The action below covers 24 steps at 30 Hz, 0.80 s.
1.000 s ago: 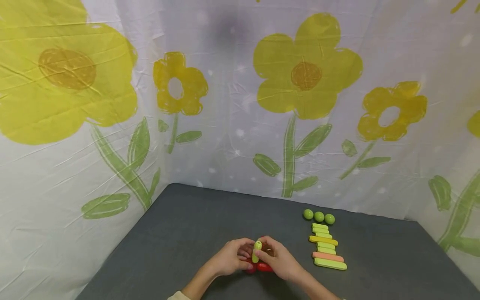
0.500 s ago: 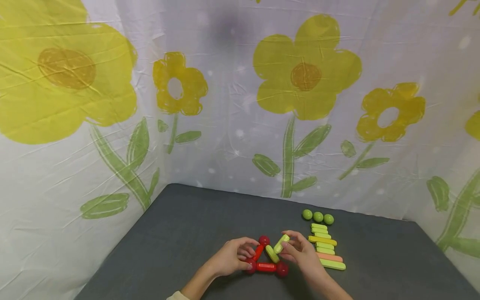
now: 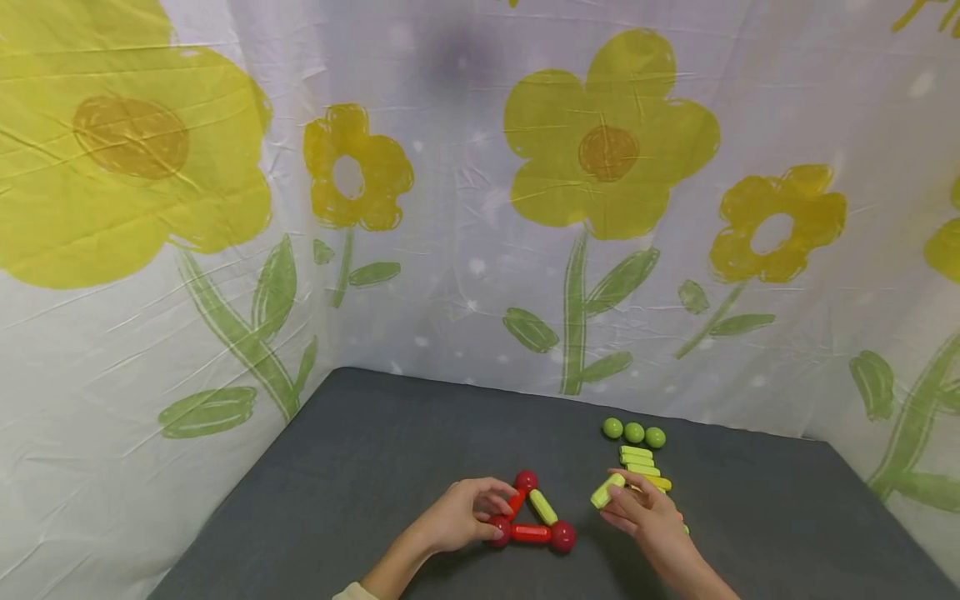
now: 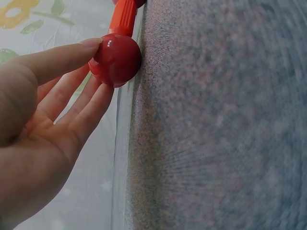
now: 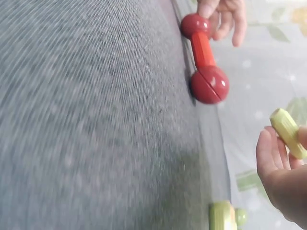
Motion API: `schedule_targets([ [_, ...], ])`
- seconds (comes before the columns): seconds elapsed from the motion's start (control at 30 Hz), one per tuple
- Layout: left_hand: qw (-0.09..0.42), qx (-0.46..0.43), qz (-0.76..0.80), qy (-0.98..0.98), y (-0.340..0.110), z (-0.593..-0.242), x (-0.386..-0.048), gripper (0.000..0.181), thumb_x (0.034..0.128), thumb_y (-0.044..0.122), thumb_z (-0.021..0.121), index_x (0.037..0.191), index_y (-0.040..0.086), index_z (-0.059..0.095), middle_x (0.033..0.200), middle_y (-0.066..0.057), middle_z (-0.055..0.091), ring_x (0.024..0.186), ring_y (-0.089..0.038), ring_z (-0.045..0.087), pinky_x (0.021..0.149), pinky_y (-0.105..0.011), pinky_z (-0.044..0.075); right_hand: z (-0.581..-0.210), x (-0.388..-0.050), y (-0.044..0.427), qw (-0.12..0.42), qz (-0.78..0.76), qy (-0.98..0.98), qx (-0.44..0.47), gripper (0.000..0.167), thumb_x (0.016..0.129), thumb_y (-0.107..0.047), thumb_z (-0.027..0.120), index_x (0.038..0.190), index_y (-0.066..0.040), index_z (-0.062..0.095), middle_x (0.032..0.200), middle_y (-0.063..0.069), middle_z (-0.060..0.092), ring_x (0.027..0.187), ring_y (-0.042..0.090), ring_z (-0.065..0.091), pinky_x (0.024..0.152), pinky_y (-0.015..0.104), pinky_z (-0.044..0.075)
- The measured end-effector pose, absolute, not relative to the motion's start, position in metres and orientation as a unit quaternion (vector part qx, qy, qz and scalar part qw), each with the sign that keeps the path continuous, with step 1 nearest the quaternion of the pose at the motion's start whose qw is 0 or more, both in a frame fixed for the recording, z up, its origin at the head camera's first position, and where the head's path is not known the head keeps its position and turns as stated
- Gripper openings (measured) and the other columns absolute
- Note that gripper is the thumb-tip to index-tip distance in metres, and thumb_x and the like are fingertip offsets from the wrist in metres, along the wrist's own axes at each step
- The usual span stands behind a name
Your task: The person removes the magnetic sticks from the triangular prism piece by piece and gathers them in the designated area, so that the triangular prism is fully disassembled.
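Observation:
My left hand holds a red ball between thumb and fingertips. This ball is the near left corner of a triangle lying on the table. Red balls make its far corner and its right corner too. Along the front runs a red rod, and another red rod forms the left side, partly behind my fingers. A light-green rod lies along the right side. To the right, my right hand pinches a second light-green rod above the table, apart from the triangle.
Three green balls sit in a row at the back right of the dark table. Below them is a column of light-green rods and a yellow rod, partly hidden by my right hand. A flowered cloth hangs behind.
My right hand has moved right, away from the triangle, carrying a light-green rod and now covering part of the rod column. My left hand has stayed at the near left ball.

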<state>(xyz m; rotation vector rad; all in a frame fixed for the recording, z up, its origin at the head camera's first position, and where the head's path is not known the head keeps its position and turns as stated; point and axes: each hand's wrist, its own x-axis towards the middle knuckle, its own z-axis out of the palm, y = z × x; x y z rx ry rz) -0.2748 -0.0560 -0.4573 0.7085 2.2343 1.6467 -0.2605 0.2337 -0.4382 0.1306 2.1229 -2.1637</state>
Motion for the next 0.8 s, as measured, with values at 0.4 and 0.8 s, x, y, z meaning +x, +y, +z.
schedule_targets([
  [0.4, 0.139, 0.242, 0.565, 0.777, -0.057, -0.46, -0.275, 0.04, 0.0777, -0.009, 0.073, 0.114, 0.004, 0.064, 0.098, -0.003, 0.066, 0.098, -0.022, 0.061, 0.083, -0.034, 0.053, -0.439, -0.252, 0.268, 0.068, -0.703, 0.703, 0.08, 0.067, 0.099, -0.023, 0.055, 0.145, 0.009, 0.016, 0.134, 0.024, 0.037, 0.104, 0.021, 0.06, 0.091, 0.039, 0.049],
  [0.8, 0.136, 0.239, 0.559, 0.782, -0.058, -0.46, -0.275, 0.031, 0.0778, -0.007, 0.074, 0.107, 0.003, 0.067, 0.1, -0.003, 0.064, 0.093, -0.02, 0.06, 0.081, -0.03, 0.052, -0.444, -0.247, 0.297, 0.108, -0.7, 0.696, 0.117, 0.08, 0.099, -0.029, 0.055, 0.146, 0.012, 0.006, 0.145, 0.034, 0.016, 0.108, 0.025, 0.057, 0.096, 0.043, 0.045],
])
